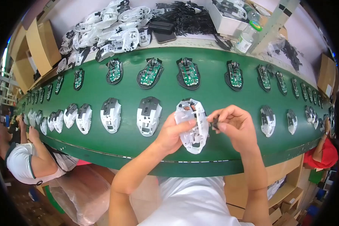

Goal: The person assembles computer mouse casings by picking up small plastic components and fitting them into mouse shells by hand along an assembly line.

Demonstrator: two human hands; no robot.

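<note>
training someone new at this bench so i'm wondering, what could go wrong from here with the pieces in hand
The small dark part is pinched in the right hand, so it might slip and drop onto the green surface.
The white shell is held up in the left hand near the surface's edge; a loose grip could let it fall.
The left hand might also nudge the grey-and-white shell beside it.

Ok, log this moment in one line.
left hand: holds white shell | right hand: pinches small dark part | circuit-board bases: row on green surface
</note>
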